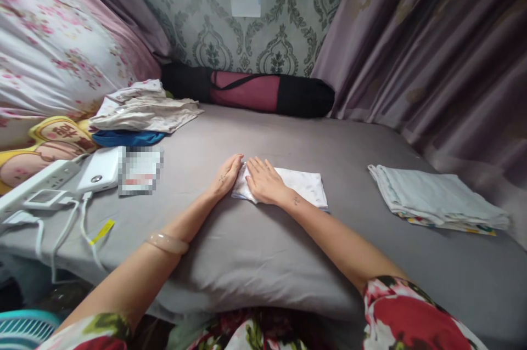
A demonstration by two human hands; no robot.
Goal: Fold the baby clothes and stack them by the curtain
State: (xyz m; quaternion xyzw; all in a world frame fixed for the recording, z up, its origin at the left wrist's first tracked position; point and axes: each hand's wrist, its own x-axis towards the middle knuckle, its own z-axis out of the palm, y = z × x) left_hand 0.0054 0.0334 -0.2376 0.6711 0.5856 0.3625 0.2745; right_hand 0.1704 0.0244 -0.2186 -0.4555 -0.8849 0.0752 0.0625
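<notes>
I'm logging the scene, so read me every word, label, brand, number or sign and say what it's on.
No text is legible enough to quote.
Yellow cushion: dark characters, too blurred to read.
Packet: pixelated, unreadable.
White power bank: small round mark, too small to read.

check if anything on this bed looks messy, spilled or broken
The clothes at the far left lie in a loose, rumpled heap, unlike the folded stack on the right. White cables droop over the near edge of the bed, where they might snag. No spill or damage shows, though the item beside the power bank is blurred.
</notes>
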